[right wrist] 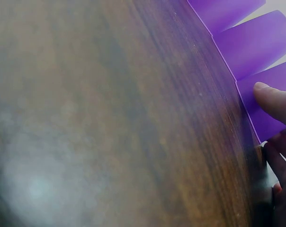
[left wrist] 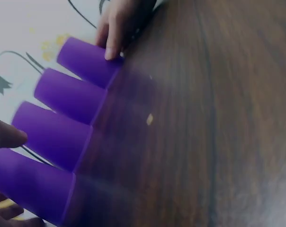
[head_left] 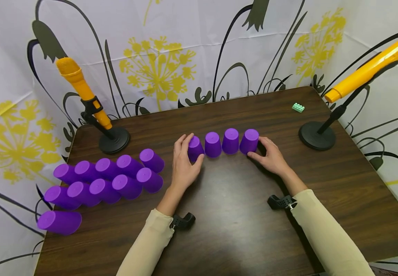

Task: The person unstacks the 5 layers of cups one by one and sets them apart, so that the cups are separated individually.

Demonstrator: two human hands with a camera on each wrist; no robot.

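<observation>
Several upside-down purple cups stand in a row across the middle of the table. At the row's left end, my left hand [head_left: 186, 163] holds the leftmost cup [head_left: 194, 147], thumb at its front and fingers round its far left side. My right hand [head_left: 270, 155] grips the rightmost cup [head_left: 250, 140], with the thumb [right wrist: 273, 100] against its side and the fingers partly hidden behind it. Between the hands stand two more cups, a left one [head_left: 213, 145] and a right one [head_left: 231, 141]. In the left wrist view the row [left wrist: 62, 135] looks close-set.
More upside-down purple cups [head_left: 104, 189] stand in two rows at the left, with a single cup [head_left: 60, 222] nearer the front. A yellow microphone on a black stand [head_left: 114, 140] is at the back left. Another black stand [head_left: 317, 136] holds a yellow tube; a green toy brick [head_left: 298, 107] lies nearby.
</observation>
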